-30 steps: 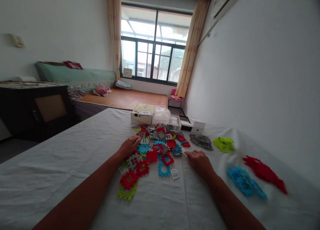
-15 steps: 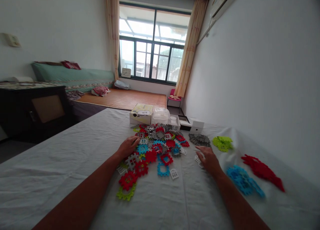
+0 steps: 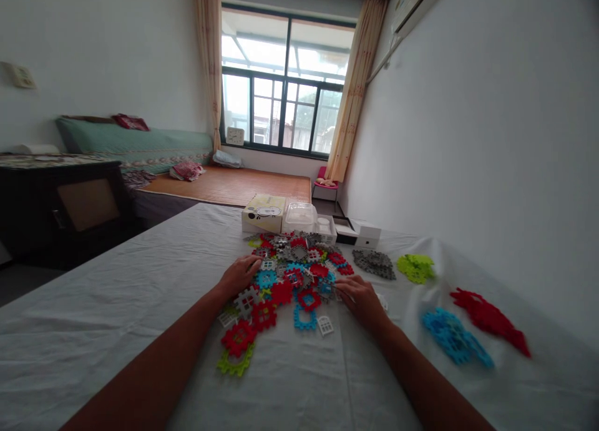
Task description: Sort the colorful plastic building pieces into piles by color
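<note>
A heaped pile of toothed plastic building pieces (image 3: 282, 292) in red, grey, blue, green and white lies in the middle of the table. My left hand (image 3: 239, 276) rests at the pile's left edge, fingers stretched over its pieces, holding nothing visible. At the right edge, my right hand (image 3: 362, 299) has its thumb and fingertips closed at the rim of a grey toothed building piece (image 3: 326, 289), with blue showing at it. A small white window piece (image 3: 325, 325) lies nearer me, beside a blue square frame piece (image 3: 305, 319).
Sorted by colour on the right are a grey stack (image 3: 373, 264), a green stack (image 3: 416, 268), a blue stack (image 3: 456, 336) and a red stack (image 3: 491, 319). White window pieces (image 3: 383, 302) lie partly behind my right hand. A yellow-and-white box (image 3: 262, 214) and clear plastic container (image 3: 301, 214) stand behind the pile.
My right hand has moved left, from above the white window pieces near the grey stack to the pile's right edge. My left hand has stayed in place.
</note>
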Tool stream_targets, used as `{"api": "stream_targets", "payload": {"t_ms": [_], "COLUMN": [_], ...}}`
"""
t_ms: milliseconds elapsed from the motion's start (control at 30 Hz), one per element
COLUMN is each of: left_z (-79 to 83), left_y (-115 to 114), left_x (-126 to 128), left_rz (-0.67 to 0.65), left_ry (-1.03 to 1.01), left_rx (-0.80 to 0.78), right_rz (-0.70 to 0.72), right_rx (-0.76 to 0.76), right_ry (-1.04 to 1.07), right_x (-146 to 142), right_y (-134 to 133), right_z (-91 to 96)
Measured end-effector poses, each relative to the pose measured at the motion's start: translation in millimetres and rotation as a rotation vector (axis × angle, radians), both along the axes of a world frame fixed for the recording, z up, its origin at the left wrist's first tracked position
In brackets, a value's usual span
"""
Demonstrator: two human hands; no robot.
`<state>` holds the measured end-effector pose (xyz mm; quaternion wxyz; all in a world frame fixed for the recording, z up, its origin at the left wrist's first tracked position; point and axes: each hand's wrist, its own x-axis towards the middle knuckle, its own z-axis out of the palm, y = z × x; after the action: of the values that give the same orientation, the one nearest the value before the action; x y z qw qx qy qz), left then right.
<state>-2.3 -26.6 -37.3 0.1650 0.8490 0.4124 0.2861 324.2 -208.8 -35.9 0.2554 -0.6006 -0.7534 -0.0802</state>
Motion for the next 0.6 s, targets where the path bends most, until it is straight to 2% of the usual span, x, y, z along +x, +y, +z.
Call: {"api": "stream_targets", "payload": {"t_ms": [100,233,333,400,467,600], "left_z": [0.7,-1.0,-2.9,-3.6,-3.9,-4.0], "left_y": [-1,1,3,4,5,5], "left_x": [0,-1,-2,-2,-2,-1], "left_rz": [0.002,-0.004,-0.018,-0.028,-0.029,-0.015], "left_ry": [0.004,0.007,0.001,-0.001,0.002,0.013], "left_rx": [0.006,0.022,0.032,0.037,0.036,0.036], "right_rz": [-0.060,-0.317,-0.450,-0.464,-0.430,-0.311], "right_rx": [0.042,0.065,-0.005,-0.089,-0.111,0.055], "right_ry": [0.117,0.264,0.310,0.314,0.300,0.200], "right_x": [12,48,77,91,96,76], "right_y": [0,-5,-16,-21,-23,-17], "right_z": [1.6,0.6,-1.1,-2.3,-2.9,-2.1]}}
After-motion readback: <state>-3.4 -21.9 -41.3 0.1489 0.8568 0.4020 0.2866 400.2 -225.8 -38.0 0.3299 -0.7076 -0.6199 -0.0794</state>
